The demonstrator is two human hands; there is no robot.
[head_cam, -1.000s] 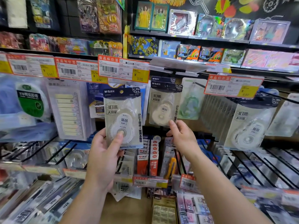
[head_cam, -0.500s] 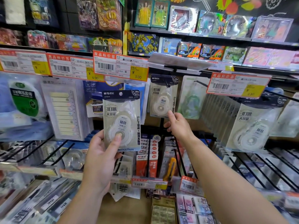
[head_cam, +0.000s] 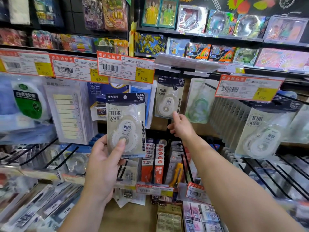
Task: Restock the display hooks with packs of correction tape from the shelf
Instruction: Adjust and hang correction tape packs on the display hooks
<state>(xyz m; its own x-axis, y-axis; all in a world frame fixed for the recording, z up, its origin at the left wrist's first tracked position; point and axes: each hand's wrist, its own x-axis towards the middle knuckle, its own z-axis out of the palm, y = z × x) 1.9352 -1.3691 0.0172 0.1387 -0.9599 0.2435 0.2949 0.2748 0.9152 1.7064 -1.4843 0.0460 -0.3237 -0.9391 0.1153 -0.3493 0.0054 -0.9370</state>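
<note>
My left hand (head_cam: 103,166) grips a pack of correction tape (head_cam: 125,124) upright, thumb pressed on the white dispenser's hub. The pack has a dark header with a round hang hole. A second pack of the same kind (head_cam: 168,97) hangs on a display hook (head_cam: 174,88) further back. My right hand (head_cam: 179,125) reaches up to it, the index fingertip touching the pack's lower right corner. A full row of similar packs (head_cam: 260,131) hangs at the right.
Orange price tags (head_cam: 125,68) stick out along the hook fronts. Sticky-tab packs (head_cam: 66,113) and glue tape (head_cam: 27,102) hang at the left. Black empty hooks (head_cam: 267,174) jut forward at lower right. Toy boxes (head_cam: 192,19) fill the shelves above.
The hanging pack has slid back along its hook, away from me, with my right hand following it. My left hand has kept its pack in nearly the same place.
</note>
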